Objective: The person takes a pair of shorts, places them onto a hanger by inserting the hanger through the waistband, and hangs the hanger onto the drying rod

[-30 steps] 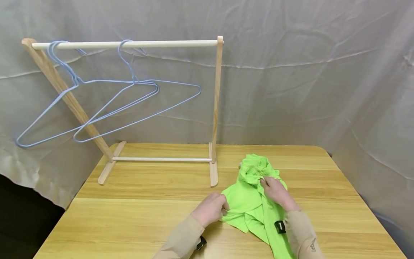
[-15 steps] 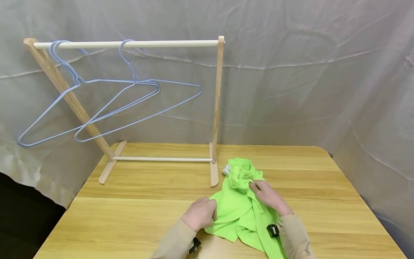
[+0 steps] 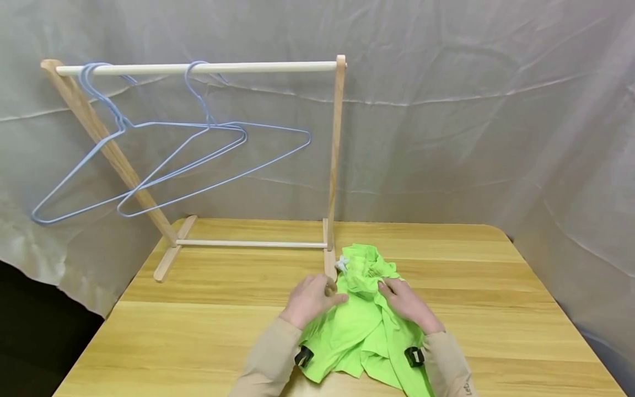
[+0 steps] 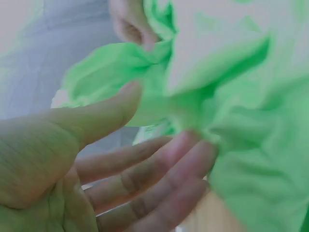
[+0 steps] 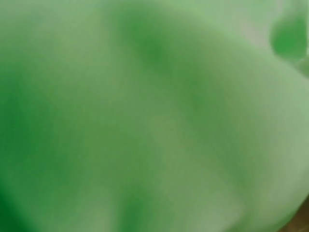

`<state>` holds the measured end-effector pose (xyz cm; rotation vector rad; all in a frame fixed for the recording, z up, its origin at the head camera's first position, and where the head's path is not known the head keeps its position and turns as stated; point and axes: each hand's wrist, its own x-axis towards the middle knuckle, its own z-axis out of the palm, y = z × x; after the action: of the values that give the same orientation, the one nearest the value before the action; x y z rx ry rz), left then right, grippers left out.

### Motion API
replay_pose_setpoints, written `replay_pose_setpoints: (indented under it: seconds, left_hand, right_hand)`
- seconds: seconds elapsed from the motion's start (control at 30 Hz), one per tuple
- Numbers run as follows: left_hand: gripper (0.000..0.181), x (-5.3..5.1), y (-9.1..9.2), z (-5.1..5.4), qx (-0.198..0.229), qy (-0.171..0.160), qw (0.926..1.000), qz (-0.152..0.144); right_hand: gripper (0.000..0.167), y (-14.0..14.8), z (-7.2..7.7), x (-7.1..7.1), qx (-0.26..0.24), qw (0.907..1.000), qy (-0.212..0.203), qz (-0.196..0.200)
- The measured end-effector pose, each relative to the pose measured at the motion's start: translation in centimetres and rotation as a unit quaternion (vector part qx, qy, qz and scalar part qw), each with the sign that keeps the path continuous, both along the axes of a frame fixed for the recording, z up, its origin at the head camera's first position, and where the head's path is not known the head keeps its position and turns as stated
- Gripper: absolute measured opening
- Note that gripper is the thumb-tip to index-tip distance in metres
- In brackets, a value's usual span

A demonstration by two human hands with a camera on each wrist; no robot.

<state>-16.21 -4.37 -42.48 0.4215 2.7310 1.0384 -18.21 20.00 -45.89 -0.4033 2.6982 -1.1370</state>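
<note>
A crumpled bright green garment lies on the table, with a gathered, elastic-looking edge towards the back. My right hand pinches the cloth just below that edge. Blurred green fabric fills almost the whole right wrist view, hiding the right fingers there. My left hand is at the garment's left side, thumb and fingers spread apart. In the left wrist view, the left fingers extend by the green folds, and whether they touch is unclear. A small whitish piece shows at the garment's back left.
A wooden rack stands at the table's back left. Several blue wire hangers hang from its white rail. The rack's right foot is close to the garment. Grey fabric hangs behind the wooden table.
The garment has shifted left towards the rack, and its whitish piece has come into sight. My left hand let go of the lower left cloth and moved up it. My right hand kept its pinch.
</note>
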Motion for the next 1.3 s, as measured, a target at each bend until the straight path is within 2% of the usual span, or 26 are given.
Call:
replay_pose_setpoints:
  seconds: [0.13, 0.23, 0.33, 0.43, 0.57, 0.67, 0.73, 0.8, 0.87, 0.93, 0.97, 1.0, 1.03, 1.07, 1.1, 1.13, 1.17, 1.23, 1.27, 1.3]
  left_hand:
    - [0.05, -0.4, 0.9, -1.5, -0.001, 0.028, 0.9995, 0.015]
    - [0.048, -0.4, 1.3, -2.4, -0.007, 0.039, 0.9991, 0.019]
    - [0.032, -0.5, 1.5, -3.2, -0.007, 0.058, 0.9981, 0.02]
    - [0.012, -0.8, 1.5, -3.8, 0.011, 0.074, 0.997, 0.022]
    - [0.007, -1.2, 1.3, -3.8, 0.053, 0.091, 0.9937, 0.038]
    - [0.007, -1.6, 1.0, -3.1, 0.112, 0.117, 0.9849, 0.062]
    - [0.008, -1.8, 0.6, -2.3, 0.165, 0.145, 0.9716, 0.088]
    - [0.009, -1.9, 0.1, -1.3, 0.23, 0.169, 0.9501, 0.125]
    - [0.011, -1.8, -0.5, -0.2, 0.293, 0.198, 0.9201, 0.168]
    - [0.012, -1.8, -1.3, 0.8, 0.343, 0.24, 0.8844, 0.207]
    - [0.013, -1.8, -1.8, 1.2, 0.359, 0.262, 0.8674, 0.224]
    - [0.014, -1.8, -2.3, 1.5, 0.368, 0.286, 0.8526, 0.237]
    - [0.015, -1.8, -2.8, 1.8, 0.371, 0.305, 0.8418, 0.246]
    - [0.015, -1.9, -3.3, 1.9, 0.368, 0.322, 0.8354, 0.252]
    - [0.015, -2.1, -3.8, 2.0, 0.358, 0.331, 0.8349, 0.255]
    - [0.015, -2.2, -4.3, 2.0, 0.344, 0.332, 0.8407, 0.254]
    - [0.013, -2.3, -4.7, 1.9, 0.324, 0.322, 0.8528, 0.253]
    - [0.012, -2.5, -5.4, 1.5, 0.261, 0.285, 0.8878, 0.25]
    - [0.012, -2.6, -5.6, 1.3, 0.223, 0.259, 0.9073, 0.245]
    - [0.013, -2.6, -5.7, 1.0, 0.185, 0.231, 0.9255, 0.237]
  right_hand:
    - [0.03, 0.0, -0.3, 0.0, -0.006, 1.0, 0.0, -0.002]
    - [0.03, -0.1, -0.3, 0.0, -0.008, 0.9999, 0.004, -0.005]
    - [0.029, -0.2, -0.4, 0.0, -0.008, 0.9999, 0.012, -0.005]
    - [0.027, -0.2, -0.4, 0.0, -0.011, 0.9998, 0.011, -0.01]
    - [0.026, 0.0, -0.4, -0.1, -0.047, 0.9981, 0.025, -0.03]
    - [0.026, 0.2, -0.3, -0.1, -0.086, 0.9905, 0.079, -0.072]
    - [0.026, 0.1, 0.0, 0.0, -0.119, 0.9773, 0.13, -0.117]
    - [0.026, 0.0, 0.5, 0.2, -0.161, 0.9538, 0.193, -0.164]
    - [0.027, -0.1, 1.0, 0.3, -0.208, 0.9225, 0.254, -0.203]
    - [0.027, 0.0, 1.4, 0.4, -0.243, 0.8907, 0.309, -0.228]
    - [0.027, 0.1, 1.6, 0.4, -0.252, 0.879, 0.329, -0.236]
    - [0.028, 0.3, 1.7, 0.4, -0.254, 0.872, 0.34, -0.243]
    - [0.029, 0.5, 1.8, 0.4, -0.248, 0.8715, 0.343, -0.248]
    - [0.029, 0.8, 1.9, 0.4, -0.237, 0.8771, 0.335, -0.25]
    - [0.03, 1.2, 1.9, 0.4, -0.217, 0.8888, 0.317, -0.25]
    - [0.032, 1.6, 1.9, 0.4, -0.185, 0.9069, 0.287, -0.247]
    - [0.033, 2.0, 1.9, 0.4, -0.148, 0.9262, 0.248, -0.242]
    - [0.034, 2.7, 1.7, 0.4, -0.065, 0.9582, 0.168, -0.222]
    - [0.034, 3.0, 1.6, 0.4, -0.028, 0.9688, 0.129, -0.21]
    - [0.032, 3.2, 1.4, 0.5, 0.005, 0.9754, 0.098, -0.197]
